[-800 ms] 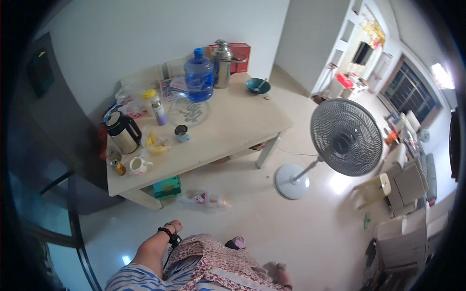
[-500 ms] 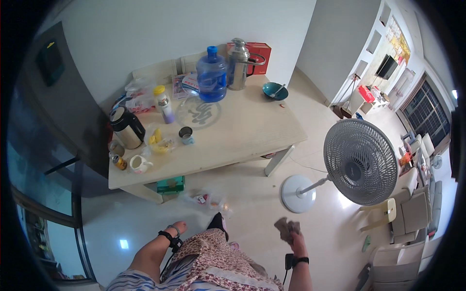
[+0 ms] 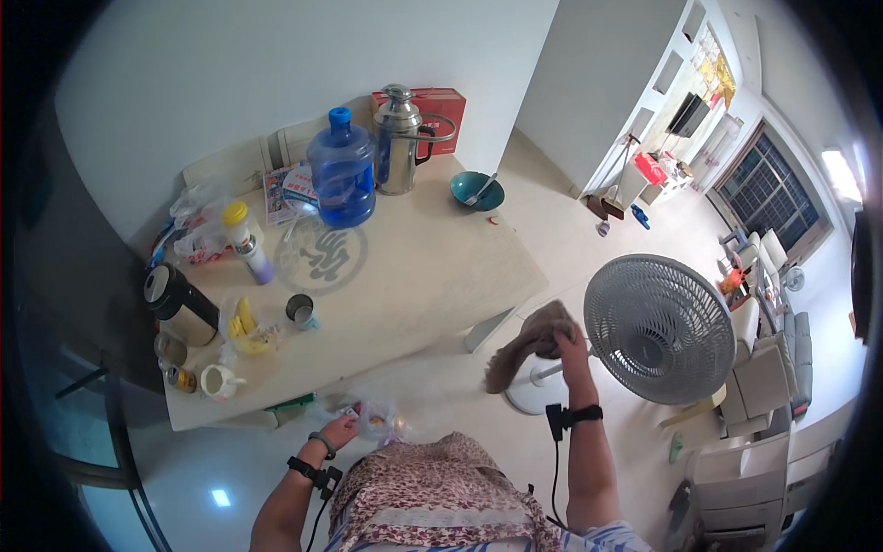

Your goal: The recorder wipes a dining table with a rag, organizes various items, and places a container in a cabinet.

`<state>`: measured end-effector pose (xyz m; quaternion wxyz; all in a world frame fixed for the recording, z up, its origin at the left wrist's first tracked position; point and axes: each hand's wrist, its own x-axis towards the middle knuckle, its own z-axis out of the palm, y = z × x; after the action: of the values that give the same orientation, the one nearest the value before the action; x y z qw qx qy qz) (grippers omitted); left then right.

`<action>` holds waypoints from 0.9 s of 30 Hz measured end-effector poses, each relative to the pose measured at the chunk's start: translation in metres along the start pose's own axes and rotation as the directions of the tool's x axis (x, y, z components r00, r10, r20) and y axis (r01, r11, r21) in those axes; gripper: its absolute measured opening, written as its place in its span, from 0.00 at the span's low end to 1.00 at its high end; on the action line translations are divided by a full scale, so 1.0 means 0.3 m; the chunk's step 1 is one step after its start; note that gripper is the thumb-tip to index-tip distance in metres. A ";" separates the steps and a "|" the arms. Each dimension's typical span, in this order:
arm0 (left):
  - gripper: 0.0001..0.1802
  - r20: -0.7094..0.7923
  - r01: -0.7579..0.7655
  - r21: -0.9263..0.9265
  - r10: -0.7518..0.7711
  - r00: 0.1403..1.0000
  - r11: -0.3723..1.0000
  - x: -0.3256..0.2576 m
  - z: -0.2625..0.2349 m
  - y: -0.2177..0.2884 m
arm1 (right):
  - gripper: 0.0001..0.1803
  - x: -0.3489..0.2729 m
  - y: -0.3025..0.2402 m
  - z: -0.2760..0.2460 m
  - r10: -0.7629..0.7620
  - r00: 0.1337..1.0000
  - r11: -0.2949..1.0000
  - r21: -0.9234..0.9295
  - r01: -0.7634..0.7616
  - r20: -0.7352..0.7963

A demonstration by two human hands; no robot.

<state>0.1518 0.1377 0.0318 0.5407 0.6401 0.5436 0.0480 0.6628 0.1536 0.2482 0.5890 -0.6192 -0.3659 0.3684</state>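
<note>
My right hand (image 3: 572, 353) grips a brown-grey cloth (image 3: 529, 345) that hangs to the left of the fingers, just off the table's (image 3: 432, 276) right front corner. Behind the cloth is the white base (image 3: 533, 394) of a standing fan (image 3: 660, 329). My left hand (image 3: 340, 429) is low in front of the table, its fingers loosely curled with nothing seen in them. In the view it borders on a clear plastic bag (image 3: 382, 423) with things inside, which lies on the floor; contact does not show. Both wrists wear black straps with cables.
On the table are a blue water jug (image 3: 343, 175), a steel thermos (image 3: 397, 152), a teal bowl with a spoon (image 3: 478, 191), a metal cup (image 3: 300, 310), bananas (image 3: 244, 322), a white mug (image 3: 219, 381), a kettle (image 3: 179, 302) and a yellow-capped bottle (image 3: 248, 244). Chairs (image 3: 750, 478) stand at right.
My right hand has lifted the cloth forward, up to the table's corner. My left hand has also moved forward, toward the bag. The whole view has shifted, with the table further left.
</note>
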 end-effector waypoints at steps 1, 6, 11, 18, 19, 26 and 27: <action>0.24 -0.011 -0.072 -0.071 0.071 0.997 0.995 0.027 -0.026 0.027 | 0.16 0.056 -0.025 0.004 -0.011 1.000 0.999 -0.045 0.010 -0.024; 0.23 -0.010 -0.121 -0.173 0.122 0.993 0.977 0.090 -0.121 0.278 | 0.14 0.315 -0.082 0.059 -0.101 0.990 0.993 -0.074 0.093 -0.100; 0.23 0.043 -0.132 -0.162 0.141 0.989 0.978 0.215 -0.186 0.518 | 0.25 0.608 0.187 0.047 -0.386 0.921 0.771 -0.530 0.353 0.050; 0.22 0.089 -0.049 -0.049 0.053 0.995 0.998 0.487 -0.179 0.780 | 0.39 0.750 0.437 0.251 -0.008 0.999 0.341 -0.939 0.035 0.034; 0.22 0.121 -0.045 -0.003 0.045 0.992 0.999 0.544 -0.181 0.833 | 0.38 0.775 0.474 0.249 -0.030 0.997 0.303 -0.950 0.075 0.069; 0.22 0.160 -0.124 0.117 0.104 0.982 0.985 0.799 -0.147 1.077 | 0.35 1.044 0.541 0.205 -0.091 0.991 0.251 -0.961 0.118 0.098; 0.22 0.149 -0.146 0.120 0.128 0.981 0.982 0.826 -0.138 1.084 | 0.34 1.094 0.542 0.188 -0.119 0.990 0.240 -0.965 0.107 0.080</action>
<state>0.4346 0.4068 0.1605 0.5302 0.7117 0.4609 0.0046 0.7670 0.4645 0.0756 0.1130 -0.8237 -0.5552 0.0208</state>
